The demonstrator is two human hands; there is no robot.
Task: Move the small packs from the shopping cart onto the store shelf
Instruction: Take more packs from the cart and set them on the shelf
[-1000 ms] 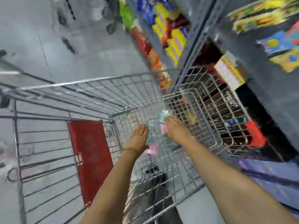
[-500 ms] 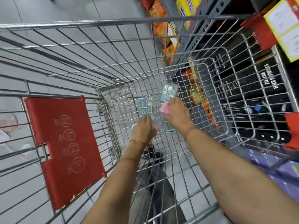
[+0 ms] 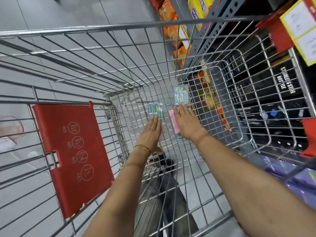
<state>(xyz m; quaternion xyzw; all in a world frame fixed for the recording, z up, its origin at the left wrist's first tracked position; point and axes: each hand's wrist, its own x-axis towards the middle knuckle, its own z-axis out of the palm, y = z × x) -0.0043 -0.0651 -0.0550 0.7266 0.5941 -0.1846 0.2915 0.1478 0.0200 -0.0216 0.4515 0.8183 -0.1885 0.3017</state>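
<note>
In cart bottom: left hand, right hand flat, fingers together on blue packs; shelf at 1 o'clock.

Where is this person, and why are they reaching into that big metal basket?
Most likely a shop aisle. The basket is a wire shopping cart with a red fold-down seat flap, and beside it stands a grey shelf stacked with snack bags. Both hands reach for small packs on the cart floor.
</note>
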